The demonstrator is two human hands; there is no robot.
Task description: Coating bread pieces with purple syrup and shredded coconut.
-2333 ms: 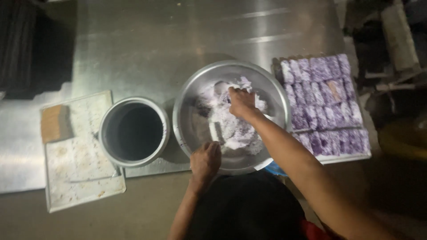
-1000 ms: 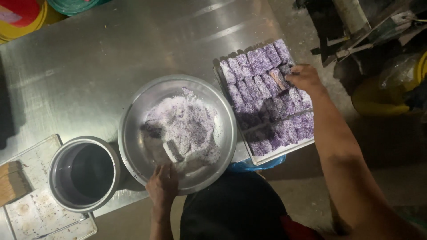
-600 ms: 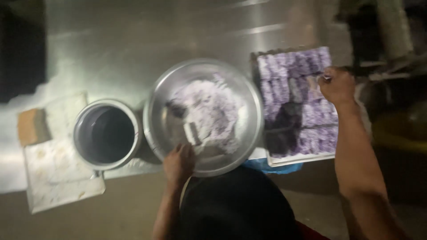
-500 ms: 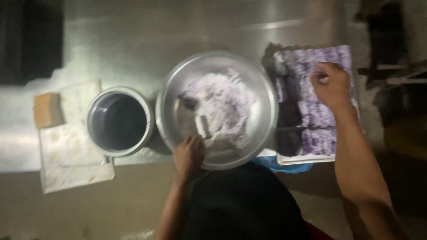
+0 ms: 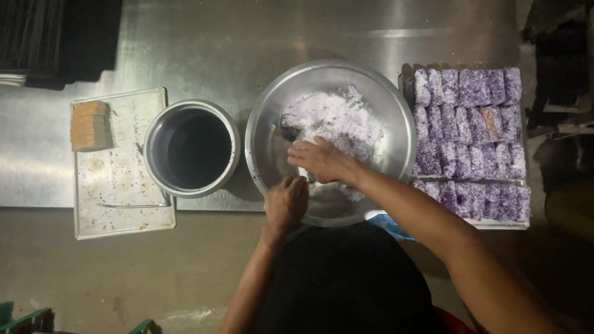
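Note:
A wide metal bowl (image 5: 396,111) sits on the steel counter, filled with white and purple flakes (image 5: 340,117). My right hand (image 5: 318,159) reaches into the bowl, its fingers down among the flakes near a dark piece; what it grips is hidden. My left hand (image 5: 284,203) rests on the bowl's near rim. To the right lies a tray (image 5: 504,224) packed with several rows of purple coated bars (image 5: 470,133).
A round metal pot (image 5: 192,148) with dark liquid stands left of the bowl. Further left a flat tray (image 5: 124,192) holds a stack of tan slices (image 5: 90,125). Dark racks (image 5: 55,37) fill the far left corner. A blue cloth (image 5: 390,224) peeks from under the bowl.
My right hand has come back from the tray of purple bars into the bowl. My left hand has stayed on the bowl's near rim.

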